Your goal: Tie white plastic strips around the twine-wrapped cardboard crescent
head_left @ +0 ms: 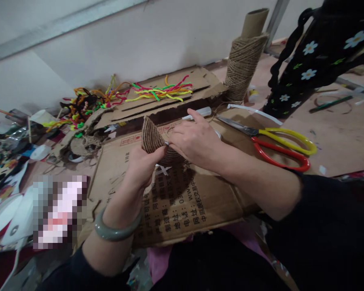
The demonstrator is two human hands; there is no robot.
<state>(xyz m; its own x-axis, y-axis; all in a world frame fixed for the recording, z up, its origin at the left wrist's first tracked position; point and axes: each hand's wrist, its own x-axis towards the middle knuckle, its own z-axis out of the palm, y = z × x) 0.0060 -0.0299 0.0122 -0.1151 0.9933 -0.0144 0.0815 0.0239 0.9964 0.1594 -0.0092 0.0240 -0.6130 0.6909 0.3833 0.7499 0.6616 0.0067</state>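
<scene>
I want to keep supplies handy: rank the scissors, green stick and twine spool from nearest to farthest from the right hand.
From the right hand:
1. Scissors, just to its right
2. Twine spool, ahead and right
3. Green stick, far right

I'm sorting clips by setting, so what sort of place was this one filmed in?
Probably a craft workshop or craft corner: there's a big spool of twine, a pile of bright pipe cleaners, and scissors lying on a printed cardboard sheet.
</scene>
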